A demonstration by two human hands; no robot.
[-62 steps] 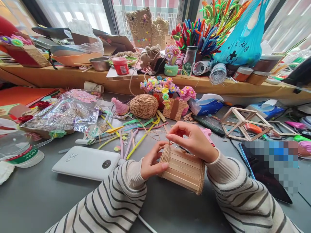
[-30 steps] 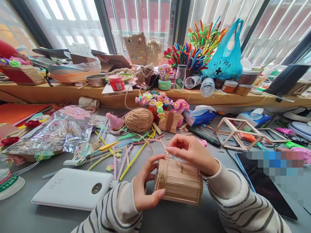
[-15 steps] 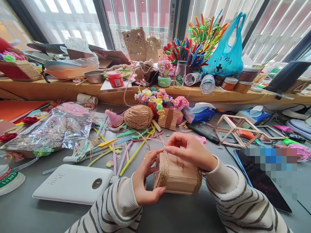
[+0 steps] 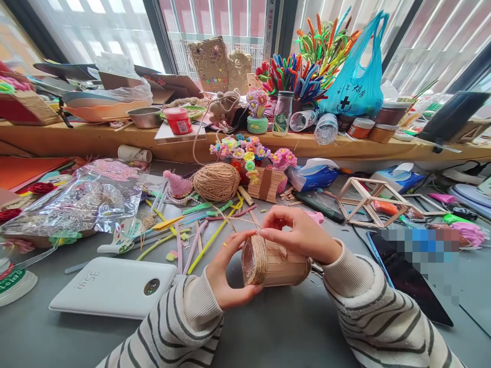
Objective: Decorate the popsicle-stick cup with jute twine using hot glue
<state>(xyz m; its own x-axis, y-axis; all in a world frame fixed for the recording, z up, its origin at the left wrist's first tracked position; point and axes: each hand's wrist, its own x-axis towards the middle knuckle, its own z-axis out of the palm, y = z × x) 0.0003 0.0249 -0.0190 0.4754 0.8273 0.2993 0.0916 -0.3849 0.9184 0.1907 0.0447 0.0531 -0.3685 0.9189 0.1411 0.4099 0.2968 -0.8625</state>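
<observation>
A small cylinder clad in wooden craft sticks [image 4: 282, 265] lies on its side between my hands, its left end bound with jute twine. My left hand [image 4: 225, 273] cups that left end, fingers curled round it. My right hand [image 4: 301, 236] rests over the top and pinches the twine strand at the wound band. The strand runs back across the table to a ball of jute twine [image 4: 216, 182].
A white power bank [image 4: 111, 287] lies at the left, a dark tablet [image 4: 410, 278] at the right. Pipe cleaners [image 4: 199, 230], a plastic bag [image 4: 80, 202], a stick frame [image 4: 370, 202] and a flower basket [image 4: 264, 181] crowd the grey table behind. A cluttered wooden shelf [image 4: 95, 137] runs along the window.
The stick cylinder has been turned in my hands so its open left end faces me more. Both hands shifted slightly up the table; my right hand keeps its pinch on the twine.
</observation>
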